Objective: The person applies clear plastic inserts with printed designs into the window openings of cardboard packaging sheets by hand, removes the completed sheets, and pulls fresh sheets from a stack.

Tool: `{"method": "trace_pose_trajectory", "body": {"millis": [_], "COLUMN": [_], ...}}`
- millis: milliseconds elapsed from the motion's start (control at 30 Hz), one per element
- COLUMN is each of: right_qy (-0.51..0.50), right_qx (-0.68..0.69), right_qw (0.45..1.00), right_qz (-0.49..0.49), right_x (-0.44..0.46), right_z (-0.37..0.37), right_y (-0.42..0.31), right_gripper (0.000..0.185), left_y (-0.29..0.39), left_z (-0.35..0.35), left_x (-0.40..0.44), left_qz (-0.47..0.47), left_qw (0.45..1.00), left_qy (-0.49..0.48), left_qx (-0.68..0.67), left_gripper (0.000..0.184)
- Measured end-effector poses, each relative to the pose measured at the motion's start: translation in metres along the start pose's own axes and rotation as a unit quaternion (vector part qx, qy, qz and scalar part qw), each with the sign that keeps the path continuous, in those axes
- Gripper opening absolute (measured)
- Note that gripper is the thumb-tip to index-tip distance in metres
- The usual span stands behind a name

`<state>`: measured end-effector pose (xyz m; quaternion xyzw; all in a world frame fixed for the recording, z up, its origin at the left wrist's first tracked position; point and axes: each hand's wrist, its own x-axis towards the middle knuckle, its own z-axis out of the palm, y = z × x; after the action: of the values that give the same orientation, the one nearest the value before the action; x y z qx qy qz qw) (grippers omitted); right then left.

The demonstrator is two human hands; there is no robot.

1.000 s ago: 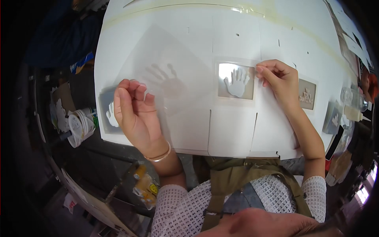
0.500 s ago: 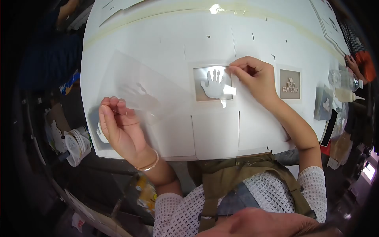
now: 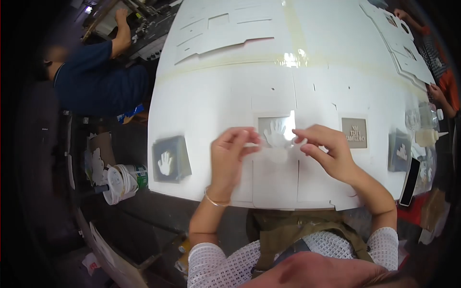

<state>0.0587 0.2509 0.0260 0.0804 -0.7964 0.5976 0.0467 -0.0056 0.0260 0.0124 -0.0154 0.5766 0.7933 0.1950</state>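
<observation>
A clear sheet with a pale handprint [image 3: 277,154] hangs between my hands, blurred by motion. My left hand [image 3: 234,153] pinches its left edge, and my right hand [image 3: 326,149] has thumb and forefinger at its right side. Beneath and beyond it, a framed panel [image 3: 266,126] with a white handprint lies on the white table [image 3: 221,101]. To the right lies a grey panel [image 3: 354,133] with raised mirrored lettering. At the table's left corner rests a stack of clear sheets [image 3: 172,159] with a white handprint.
A bucket [image 3: 121,185] stands left of the table. At the right edge are plastic bottles [image 3: 426,138], another handprint piece [image 3: 399,151] and a black phone-like object [image 3: 409,182]. A person in dark blue [image 3: 98,77] is at the far left, another person [image 3: 444,89] at the far right.
My left hand has moved right with the clear sheet, to just in front of the framed handprint panel. My right hand has come off that panel's edge to the sheet. The view has shifted.
</observation>
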Motion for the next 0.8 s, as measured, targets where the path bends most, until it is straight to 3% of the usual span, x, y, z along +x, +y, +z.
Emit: {"method": "trace_pose_trajectory", "body": {"millis": [67, 133, 200, 233, 333, 400, 433, 500, 567, 633, 733, 800], "right_qy": [0.010, 0.060, 0.096, 0.162, 0.275, 0.325, 0.344, 0.382, 0.391, 0.400, 0.382, 0.380], "right_qx": [-0.001, 0.040, 0.038, 0.045, 0.081, 0.107, 0.100, 0.084, 0.093, 0.105, 0.135, 0.145], "right_qw": [1.000, 0.993, 0.991, 0.979, 0.946, 0.926, 0.918, 0.901, 0.895, 0.888, 0.892, 0.895], "right_qz": [-0.006, 0.092, 0.091, 0.117, 0.152, 0.159, 0.171, 0.188, 0.195, 0.201, 0.200, 0.187], "right_x": [-0.010, -0.018, -0.026, -0.031, -0.045, -0.050, -0.055, -0.063, -0.071, -0.073, -0.073, -0.073], "right_z": [-0.008, -0.022, -0.037, -0.048, -0.082, -0.099, -0.106, -0.117, -0.121, -0.121, -0.125, -0.128], "right_y": [-0.003, -0.008, -0.002, 0.005, 0.026, 0.037, 0.041, 0.049, 0.057, 0.057, 0.062, 0.066], "right_gripper": [0.021, 0.017, 0.014, 0.012, 0.012, 0.012, 0.012, 0.012, 0.011, 0.012, 0.012, 0.011], "left_y": [0.003, 0.008, 0.017, 0.023, 0.027, 0.028, 0.023, 0.009, 0.016, 0.015, 0.020, 0.039], "left_z": [0.012, 0.021, 0.029, 0.031, 0.013, -0.010, -0.022, -0.060, -0.044, -0.043, -0.051, -0.044], "left_x": [-0.002, 0.001, 0.017, 0.032, 0.123, 0.197, 0.236, 0.304, 0.306, 0.327, 0.347, 0.342], "left_qz": [0.000, -0.004, 0.017, -0.002, -0.007, -0.081, -0.054, -0.034, -0.004, -0.028, -0.059, -0.034], "left_qw": [0.999, 0.994, 0.984, 0.986, 0.996, 0.959, 0.944, 0.925, 0.903, 0.922, 0.903, 0.905], "left_qy": [-0.045, -0.088, -0.151, -0.148, -0.034, 0.107, 0.171, 0.136, 0.087, 0.135, 0.102, 0.130], "left_qx": [0.028, 0.058, 0.089, 0.078, -0.082, -0.250, -0.277, -0.354, -0.420, -0.361, -0.413, -0.404], "left_gripper": [0.021, 0.024, 0.032, 0.042, 0.041, 0.038, 0.036, 0.032, 0.025, 0.024, 0.022, 0.020]}}
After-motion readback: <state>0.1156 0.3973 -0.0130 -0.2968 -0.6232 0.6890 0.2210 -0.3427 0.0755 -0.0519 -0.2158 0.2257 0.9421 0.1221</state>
